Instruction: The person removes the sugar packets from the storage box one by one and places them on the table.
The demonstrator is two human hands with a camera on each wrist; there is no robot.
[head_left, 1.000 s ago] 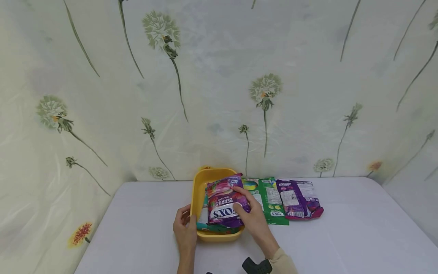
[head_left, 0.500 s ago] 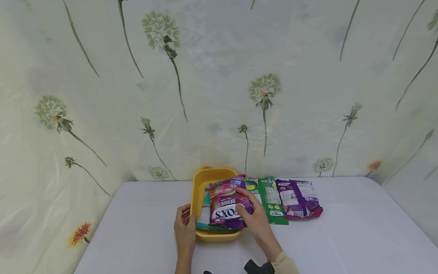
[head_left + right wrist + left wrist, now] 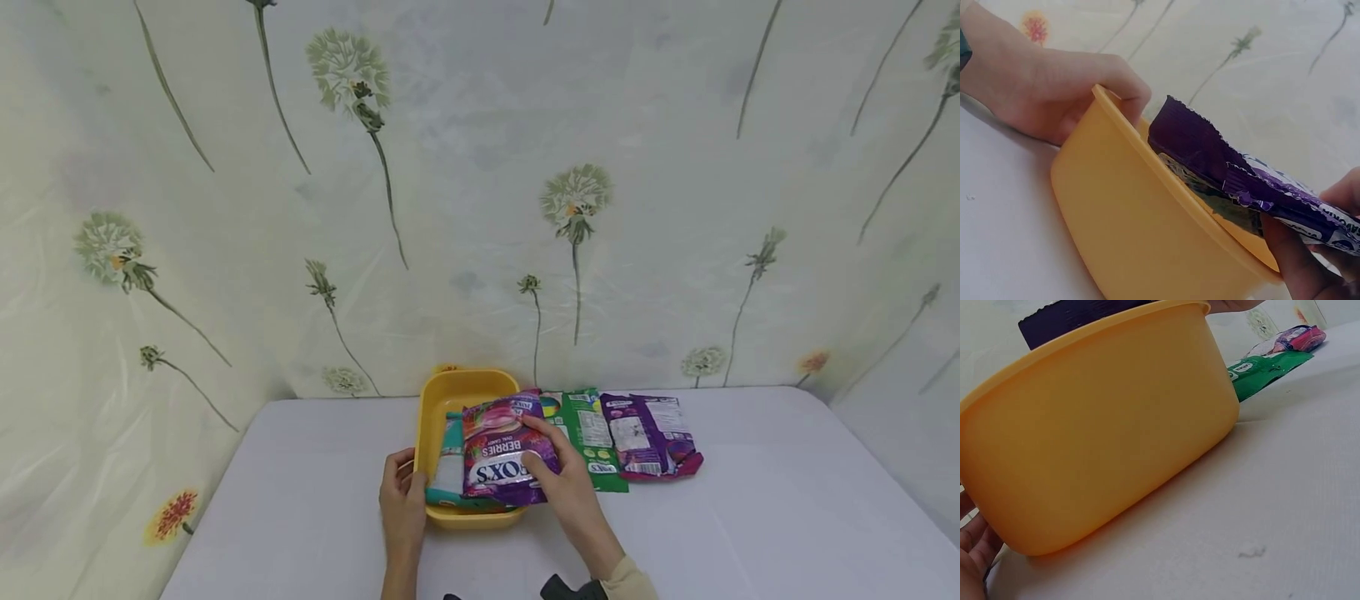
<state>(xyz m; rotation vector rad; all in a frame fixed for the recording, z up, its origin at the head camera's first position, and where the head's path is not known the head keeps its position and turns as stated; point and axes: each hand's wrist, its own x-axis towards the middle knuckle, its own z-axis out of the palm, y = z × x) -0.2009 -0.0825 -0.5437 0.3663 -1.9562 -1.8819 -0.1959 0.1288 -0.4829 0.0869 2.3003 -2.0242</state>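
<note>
In the head view my left hand (image 3: 403, 500) grips the left side of a yellow plastic tub (image 3: 430, 417). The right wrist view shows its thumb hooked over the rim. My right hand (image 3: 572, 487) pinches a purple bag of Fox's Berries oval candy (image 3: 501, 446) by its right side, thumb on top. The bag is tilted above the tub's right part and overlaps its right rim. Inside the tub lies a teal and white packet (image 3: 449, 469), partly covered by the bag. Fingertips (image 3: 1291, 250) of my right hand show beneath the bag in the right wrist view.
Right of the tub a green candy bag (image 3: 595, 433) lies flat on the white table (image 3: 750, 500). Beside it lies another purple bag (image 3: 649, 435), back side up. A flower-patterned cloth (image 3: 450, 208) rises behind the table's far edge.
My right hand has shifted the Berries candy bag a little right and toward me, uncovering more of the teal packet. My left hand keeps its grip on the tub.
</note>
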